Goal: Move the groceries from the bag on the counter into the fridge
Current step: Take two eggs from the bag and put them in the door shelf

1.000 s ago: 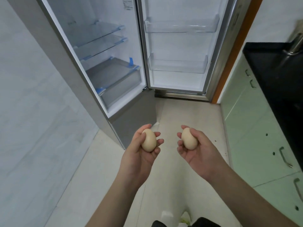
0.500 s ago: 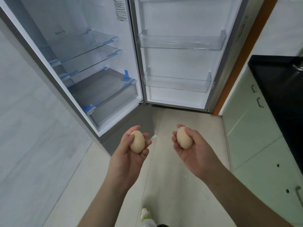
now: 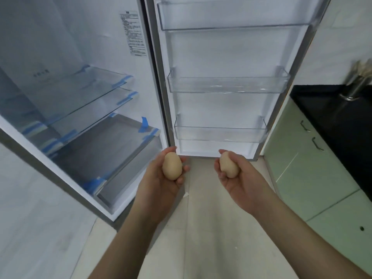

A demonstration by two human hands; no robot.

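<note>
I hold one pale brown egg in each hand in front of the open fridge. My left hand [image 3: 159, 188] is shut on the left egg [image 3: 172, 166], just right of the fridge's bottom drawer [image 3: 112, 158]. My right hand [image 3: 244, 186] is shut on the right egg [image 3: 228, 165], below the lowest door bin [image 3: 220, 133]. The fridge's glass shelves [image 3: 84, 93] and the door bins [image 3: 227, 84] look bare. The grocery bag is out of view.
The open fridge door [image 3: 227, 57] stands straight ahead. A black counter [image 3: 342, 125] over green cabinets [image 3: 314, 178] runs along the right. A metal object [image 3: 358, 85] stands on the counter. A white tiled wall is on the left, beige floor [image 3: 201, 238] below.
The view has moved closer to the fridge and tilted up; more of the door bins shows. Both hands, each still holding an egg, have risen toward the fridge.
</note>
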